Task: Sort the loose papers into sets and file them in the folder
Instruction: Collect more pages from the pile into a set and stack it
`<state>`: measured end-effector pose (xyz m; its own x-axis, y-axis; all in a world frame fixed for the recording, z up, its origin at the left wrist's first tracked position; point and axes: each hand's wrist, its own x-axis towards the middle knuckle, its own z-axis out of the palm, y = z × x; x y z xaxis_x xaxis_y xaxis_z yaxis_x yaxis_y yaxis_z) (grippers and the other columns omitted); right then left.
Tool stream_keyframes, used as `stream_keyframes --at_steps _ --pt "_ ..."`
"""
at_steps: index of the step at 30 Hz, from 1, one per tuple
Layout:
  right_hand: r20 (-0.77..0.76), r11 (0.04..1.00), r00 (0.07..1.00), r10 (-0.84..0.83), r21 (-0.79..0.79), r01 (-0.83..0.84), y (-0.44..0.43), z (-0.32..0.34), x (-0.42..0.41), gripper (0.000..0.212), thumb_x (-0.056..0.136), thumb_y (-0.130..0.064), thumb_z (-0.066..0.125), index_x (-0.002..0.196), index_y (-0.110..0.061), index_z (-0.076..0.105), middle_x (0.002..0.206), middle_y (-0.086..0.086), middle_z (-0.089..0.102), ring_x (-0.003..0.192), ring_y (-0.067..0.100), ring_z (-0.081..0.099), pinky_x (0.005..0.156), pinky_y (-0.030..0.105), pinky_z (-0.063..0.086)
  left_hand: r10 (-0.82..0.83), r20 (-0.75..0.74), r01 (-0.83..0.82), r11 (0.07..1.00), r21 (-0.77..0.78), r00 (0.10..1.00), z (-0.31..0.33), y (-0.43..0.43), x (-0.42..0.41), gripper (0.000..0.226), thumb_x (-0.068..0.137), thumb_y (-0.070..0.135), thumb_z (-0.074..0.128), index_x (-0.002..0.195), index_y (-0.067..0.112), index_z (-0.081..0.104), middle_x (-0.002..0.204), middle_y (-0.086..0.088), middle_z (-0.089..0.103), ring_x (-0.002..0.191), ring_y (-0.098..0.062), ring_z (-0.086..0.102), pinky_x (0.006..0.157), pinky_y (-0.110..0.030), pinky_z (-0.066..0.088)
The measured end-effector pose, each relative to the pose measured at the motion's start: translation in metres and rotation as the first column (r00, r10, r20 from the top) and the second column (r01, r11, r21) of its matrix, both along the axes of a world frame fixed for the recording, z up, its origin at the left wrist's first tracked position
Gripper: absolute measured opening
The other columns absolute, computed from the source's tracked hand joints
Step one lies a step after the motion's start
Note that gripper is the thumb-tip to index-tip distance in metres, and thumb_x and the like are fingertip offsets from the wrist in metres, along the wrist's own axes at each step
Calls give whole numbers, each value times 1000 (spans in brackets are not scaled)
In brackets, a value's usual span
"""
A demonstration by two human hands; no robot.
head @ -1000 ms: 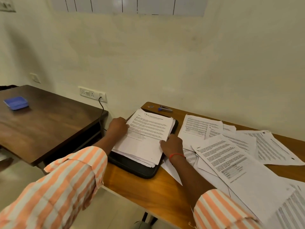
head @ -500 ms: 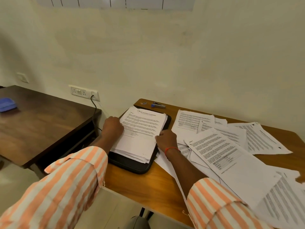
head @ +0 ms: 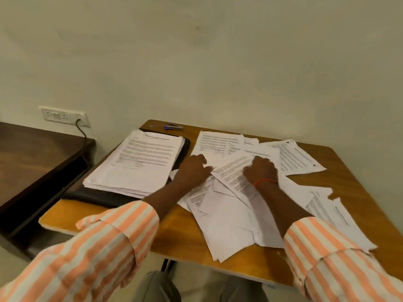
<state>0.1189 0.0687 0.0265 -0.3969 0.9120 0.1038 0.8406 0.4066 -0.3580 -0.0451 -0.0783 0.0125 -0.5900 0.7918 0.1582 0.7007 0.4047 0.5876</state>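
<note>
Gathering the next set seems in hand: the left hand [head: 193,169] and right hand [head: 261,170] lie curl-fingered on the scattered loose white papers [head: 229,216] beside the flat black folder [head: 113,196] bearing a neat pile of printed sheets [head: 141,162], whether pinching I cannot tell, and next they must lift matching sheets cleanly.

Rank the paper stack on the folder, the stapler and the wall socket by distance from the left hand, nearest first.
1. Paper stack, just left of the left hand.
2. Stapler, at the table far edge.
3. Wall socket, farthest off to the left.
</note>
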Motion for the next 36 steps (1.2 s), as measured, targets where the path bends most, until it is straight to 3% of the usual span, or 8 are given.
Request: stream_keyframes --at_steps 5,8,13,16,21,28,31,36 --pt "167 970 983 -82 -213 117 53 -11 55 105 70 -79 69 145 -12 41 145 22 45 133 41 43 109 53 38 124 -17 -125 989 -79 992 -23 32 38 57 90 52 66 125 9 50 127 -14 58 116 -31 54 97 -42 45" --pt "221 978 973 -67 -179 108 67 -17 64 116 61 -86 68 145 -11 39 143 21 46 133 41 44 107 52 37 201 57 -198 979 -51 978 -26 41 37 79 80 52 78 136 10 40 134 -16 51 123 -33 49 101 -45 44" --pt "115 977 993 -16 -208 40 92 -21 56 75 64 -81 71 96 -14 58 97 9 64 100 32 64 85 40 50 150 346 -222 959 179 926 -21 52 28 65 84 15 81 138 17 43 131 -6 63 106 -23 66 78 -33 57" --pt "-39 988 999 -3 -152 -3 87 -19 48 59 78 -70 68 65 -16 49 64 1 52 67 24 56 57 29 35 66 494 -250 915 317 867 -20 53 22 51 90 8 73 130 25 48 113 -4 69 85 -14 71 69 -35 63" --pt "-432 976 899 66 -159 -148 79 -32 50 29 89 -40 72 78 -13 70 78 -3 69 79 19 63 68 28 39 -106 672 -295 840 454 733 -18 52 4 29 94 14 69 115 32 58 100 -2 74 90 -18 76 77 -51 63" --pt "-476 915 863 172 -247 -319 74 -17 57 34 92 -32 71 65 -12 66 66 -3 69 60 7 62 57 17 43 -94 721 -355 822 446 687 -15 53 -16 23 94 18 70 113 25 59 102 1 77 88 -17 76 76 -42 63" --pt "-384 989 919 84 -84 -125 78 -24 54 43 96 -46 61 66 -14 64 63 -3 67 60 11 61 63 26 42 35 638 -348 860 373 770 -18 53 -21 23 94 16 69 115 21 61 103 4 72 87 -13 73 80 -37 63" --pt "-105 960 959 -263 74 271 97 -39 68 48 92 -50 62 125 -15 63 123 19 60 117 37 53 101 46 42 98 431 -237 929 282 897 -22 55 -17 32 95 21 70 125 21 61 116 3 68 99 -13 67 78 -26 56"
